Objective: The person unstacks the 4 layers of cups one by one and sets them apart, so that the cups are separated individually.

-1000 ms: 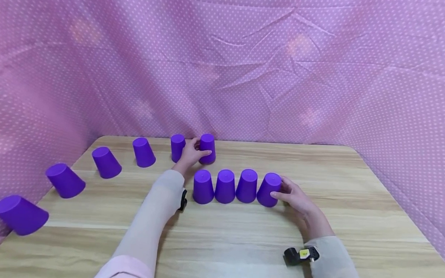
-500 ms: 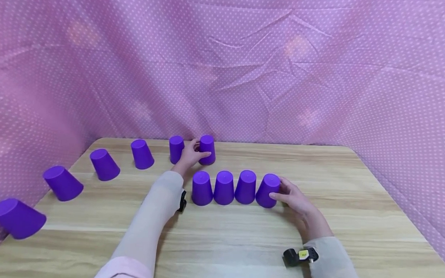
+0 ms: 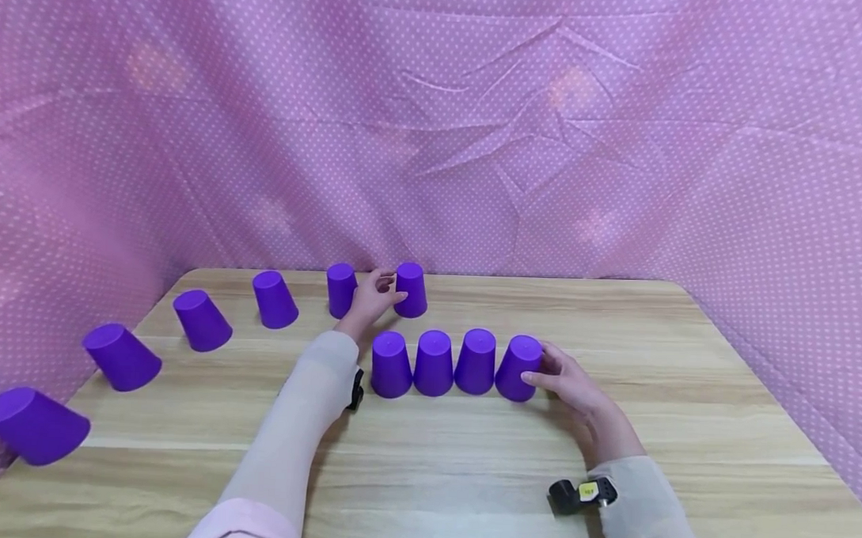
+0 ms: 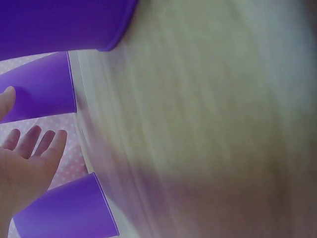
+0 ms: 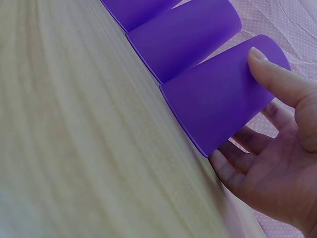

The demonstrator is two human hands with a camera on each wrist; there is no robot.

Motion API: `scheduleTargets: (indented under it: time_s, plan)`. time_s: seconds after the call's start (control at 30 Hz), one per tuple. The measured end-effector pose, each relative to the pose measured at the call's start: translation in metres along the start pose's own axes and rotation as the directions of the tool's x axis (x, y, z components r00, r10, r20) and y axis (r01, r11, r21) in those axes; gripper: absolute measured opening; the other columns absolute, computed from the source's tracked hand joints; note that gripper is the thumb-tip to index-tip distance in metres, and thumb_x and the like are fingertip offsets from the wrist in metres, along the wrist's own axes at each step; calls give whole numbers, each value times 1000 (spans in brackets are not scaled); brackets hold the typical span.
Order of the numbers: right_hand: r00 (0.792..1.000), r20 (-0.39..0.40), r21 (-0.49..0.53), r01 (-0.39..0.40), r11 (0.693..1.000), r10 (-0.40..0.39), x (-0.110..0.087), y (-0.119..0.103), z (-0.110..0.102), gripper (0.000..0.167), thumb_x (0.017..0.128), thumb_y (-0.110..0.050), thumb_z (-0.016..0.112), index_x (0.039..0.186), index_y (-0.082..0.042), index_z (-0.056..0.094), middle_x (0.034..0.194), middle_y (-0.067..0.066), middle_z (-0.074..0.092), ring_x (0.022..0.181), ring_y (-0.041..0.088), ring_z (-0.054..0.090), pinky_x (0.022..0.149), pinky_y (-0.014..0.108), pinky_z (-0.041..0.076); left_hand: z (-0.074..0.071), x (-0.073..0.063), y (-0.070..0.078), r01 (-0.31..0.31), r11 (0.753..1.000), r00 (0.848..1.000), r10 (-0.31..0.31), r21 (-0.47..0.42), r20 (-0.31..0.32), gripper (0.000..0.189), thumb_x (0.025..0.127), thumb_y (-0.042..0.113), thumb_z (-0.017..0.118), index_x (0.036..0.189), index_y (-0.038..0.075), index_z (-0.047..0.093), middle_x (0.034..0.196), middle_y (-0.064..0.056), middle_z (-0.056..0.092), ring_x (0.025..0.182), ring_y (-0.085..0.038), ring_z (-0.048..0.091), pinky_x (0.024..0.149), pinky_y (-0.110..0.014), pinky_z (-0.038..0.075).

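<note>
The left hand (image 3: 375, 296) is reaching across the far side of the table (image 3: 467, 468), its fingers spreading loosely and gripping nothing. Its thumb is lying over the left edge of the far cup (image 3: 413, 290); whether it is touching, I cannot tell. The next cup (image 3: 341, 291) is standing just left of that hand.

The right hand (image 3: 569, 382) is gripping the end cup (image 3: 518, 369), at the right of a nearer row, with the thumb pressing its near face and the fingers going behind. Three other cups (image 3: 435, 364) are standing left of it in that row, their bases touching or nearly so.

Four more cups (image 3: 203, 321) are curving from the far left toward the near left, well apart. All the cups are resting rim down. Pale sleeves (image 3: 308, 407) are covering the arms, and a pink dotted cloth (image 3: 492, 144) is hanging behind.
</note>
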State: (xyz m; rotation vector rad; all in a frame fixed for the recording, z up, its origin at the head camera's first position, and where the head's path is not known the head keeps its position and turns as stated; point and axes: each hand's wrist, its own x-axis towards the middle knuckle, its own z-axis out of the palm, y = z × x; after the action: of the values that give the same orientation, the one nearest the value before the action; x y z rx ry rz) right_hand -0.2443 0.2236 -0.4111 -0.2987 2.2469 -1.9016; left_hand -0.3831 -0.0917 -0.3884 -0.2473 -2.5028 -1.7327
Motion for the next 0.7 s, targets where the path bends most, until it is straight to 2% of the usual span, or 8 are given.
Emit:
scheduleTargets:
  time_s: [0.13,0.2,0.23,0.33,0.43,0.47,0.57,0.7]
  plan:
    - [1000,7,4,8,1000,-8,0,1,-1,66,75,-15,65,130,-1,31,124,22,40,115,33,35,97,47,21,0,2,-2,15,1000,1000,-15,-27,0,53,76,6,64,122,-4,40,122,-21,44,111,-31,41,92,-35,35]
    - [1000,4,8,9,1000,-10,0,1,-1,66,75,-14,65,130,0,31,124,22,40,115,33,35,97,47,21,-1,2,-4,-9,998,1000,10,-62,16,53,75,8,66,121,-1,43,121,-19,45,110,-30,43,92,-35,36]
    - [1000,5,9,15,1000,-15,1,1,-1,65,76,-13,65,130,0,31,124,23,40,115,34,34,98,47,21,-1,11,-17,-48,994,999,50,-96,18,53,73,11,68,120,2,45,119,-16,48,107,-27,46,89,-32,39]
    - [1000,2,17,25,1000,-25,1,2,-2,63,76,-12,64,129,1,31,123,24,40,114,34,35,97,47,21,-4,16,-26,-57,994,998,61,-98,31,55,71,15,71,120,6,46,118,-14,49,106,-25,47,86,-32,41]
    - [999,12,15,35,999,-35,2,3,-2,63,77,-12,63,129,2,31,122,25,40,114,35,35,97,47,21,-8,13,-23,-27,997,999,29,-65,25,57,72,12,69,121,2,43,120,-17,48,107,-29,46,86,-35,41]
    - [999,13,16,34,999,-34,2,3,-2,63,77,-12,63,129,2,31,123,25,40,114,35,35,97,47,21,-10,1,-6,25,999,999,-24,-40,32,56,74,8,67,123,-1,40,122,-19,45,110,-32,42,88,-39,39]
    - [1000,8,8,13,1000,-13,1,3,-1,65,76,-14,64,130,0,30,124,24,39,115,34,34,98,48,20,-16,-19,18,48,998,998,-45,-48,51,54,77,3,62,123,-7,37,124,-24,40,112,-36,38,88,-43,38]
    - [1000,-4,1,-14,1000,14,0,1,0,68,75,-17,66,131,-3,30,126,22,38,116,34,33,97,49,19,-21,-27,18,17,994,998,-11,-108,55,50,78,4,62,122,-7,39,122,-24,42,111,-33,41,88,-37,39]
